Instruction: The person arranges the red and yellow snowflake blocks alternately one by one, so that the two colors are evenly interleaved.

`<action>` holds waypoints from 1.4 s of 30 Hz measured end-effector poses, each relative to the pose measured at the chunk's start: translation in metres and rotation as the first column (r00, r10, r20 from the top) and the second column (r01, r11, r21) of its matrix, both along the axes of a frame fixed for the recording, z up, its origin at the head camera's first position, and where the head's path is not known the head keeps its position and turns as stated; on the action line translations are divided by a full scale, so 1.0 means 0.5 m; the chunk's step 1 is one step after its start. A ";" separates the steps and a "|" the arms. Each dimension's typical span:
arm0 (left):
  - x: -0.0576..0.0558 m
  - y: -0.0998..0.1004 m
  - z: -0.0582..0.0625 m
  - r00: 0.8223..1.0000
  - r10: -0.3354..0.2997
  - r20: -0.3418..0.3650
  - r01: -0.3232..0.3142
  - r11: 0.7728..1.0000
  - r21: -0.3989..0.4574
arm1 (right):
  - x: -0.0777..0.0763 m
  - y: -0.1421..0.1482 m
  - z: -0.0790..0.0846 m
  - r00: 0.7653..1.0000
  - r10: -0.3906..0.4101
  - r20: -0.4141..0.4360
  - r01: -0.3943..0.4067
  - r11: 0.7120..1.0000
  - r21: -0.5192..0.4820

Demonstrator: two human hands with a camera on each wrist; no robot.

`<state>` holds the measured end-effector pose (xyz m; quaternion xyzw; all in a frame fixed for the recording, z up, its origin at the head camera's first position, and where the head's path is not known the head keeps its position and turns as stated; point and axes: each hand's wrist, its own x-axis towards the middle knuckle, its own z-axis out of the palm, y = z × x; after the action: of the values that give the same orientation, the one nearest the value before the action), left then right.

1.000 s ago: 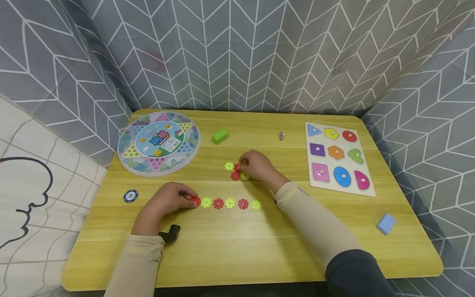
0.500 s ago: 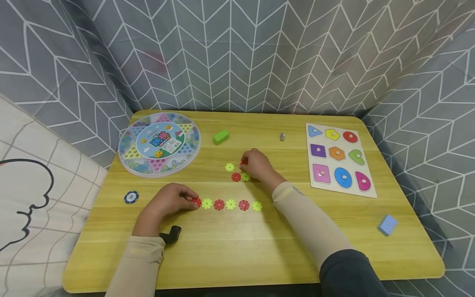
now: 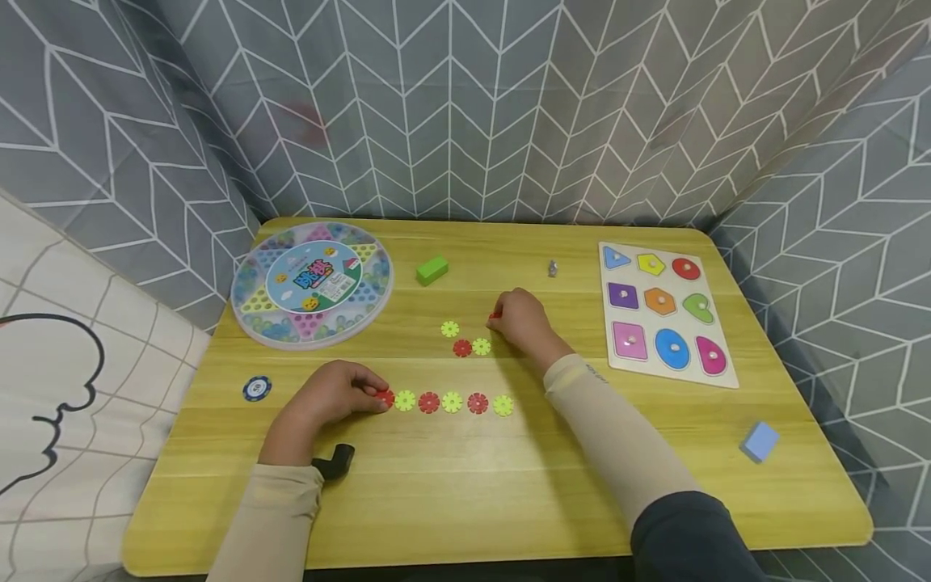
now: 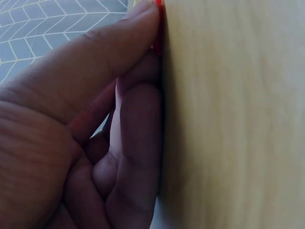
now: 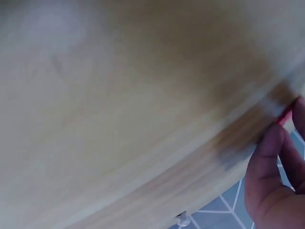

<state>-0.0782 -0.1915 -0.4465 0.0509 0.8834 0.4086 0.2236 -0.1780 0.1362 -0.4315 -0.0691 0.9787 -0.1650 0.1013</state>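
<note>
In the head view, a row of flower-shaped plastic discs, red and yellow-green by turns, runs across the table. My left hand [image 3: 330, 396] pinches the red disc [image 3: 387, 398] at the row's left end, against the tabletop. Beside it lies a yellow-green disc [image 3: 405, 401], and another yellow-green disc [image 3: 503, 406] ends the row at the right. Farther back, my right hand [image 3: 522, 323] pinches a second red disc [image 5: 286, 114] between thumb and fingertips, mostly covered by them. Left of that hand lie a loose red disc [image 3: 462, 348] and two yellow-green ones, one nearest the hand [image 3: 482, 347].
A round game board [image 3: 313, 283] is at the back left, a shape puzzle board [image 3: 665, 364] at the right. Around them lie a green block [image 3: 432, 270], a blue block [image 3: 760, 441], a poker chip [image 3: 257, 388] and a small grey figure [image 3: 553, 268].
My right hand has drawn a red disc rightward, away from the small cluster, uncovering the yellow-green disc there. My left hand stays on the red disc at the row's end.
</note>
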 end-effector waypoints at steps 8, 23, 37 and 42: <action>-0.012 0.001 0.012 0.999 -0.018 -0.038 0.018 1.000 -0.001 | -0.016 0.033 0.023 0.999 -0.031 0.041 0.039 0.977 -0.209; 0.018 -0.005 -0.002 1.000 0.006 -0.011 -0.006 1.000 0.024 | 0.187 0.119 0.032 0.977 0.132 0.166 -0.058 0.919 -0.390; 0.032 -0.001 -0.017 1.000 -0.013 0.000 0.013 0.998 0.056 | 0.262 0.120 -0.004 0.982 0.182 0.058 -0.153 0.930 -0.333; 0.020 -0.003 -0.006 0.999 -0.030 -0.035 0.032 0.998 0.059 | 0.225 0.114 0.014 0.989 0.134 0.055 -0.109 0.940 -0.323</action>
<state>-0.0682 -0.1929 -0.4495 0.0784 0.8737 0.4303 0.2131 -0.0655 0.1934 -0.4248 -0.1385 0.9284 -0.3168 0.1361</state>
